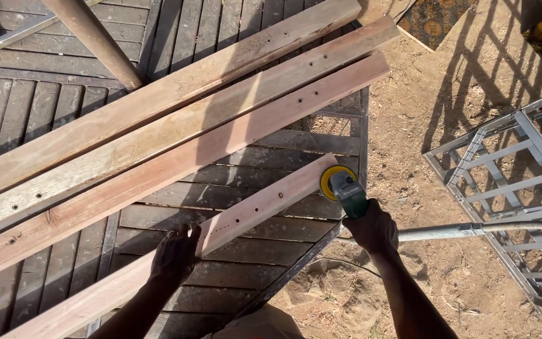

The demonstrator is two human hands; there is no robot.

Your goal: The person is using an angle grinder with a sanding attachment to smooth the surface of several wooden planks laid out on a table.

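Observation:
My left hand [175,251] grips the edge of a long reddish wooden plank [252,210] that runs diagonally across a dark slatted platform [265,251]. The plank has several small holes along it. My right hand [371,229] is closed around a green angle grinder [346,190]. Its yellow sanding disc [330,179] sits against the plank's far end.
Three more long planks [177,125] lie side by side further up the platform. A round wooden pole [98,41] crosses the top left. A grey metal frame [509,182] and a horizontal metal pipe [472,230] stand on sawdust-covered ground at the right.

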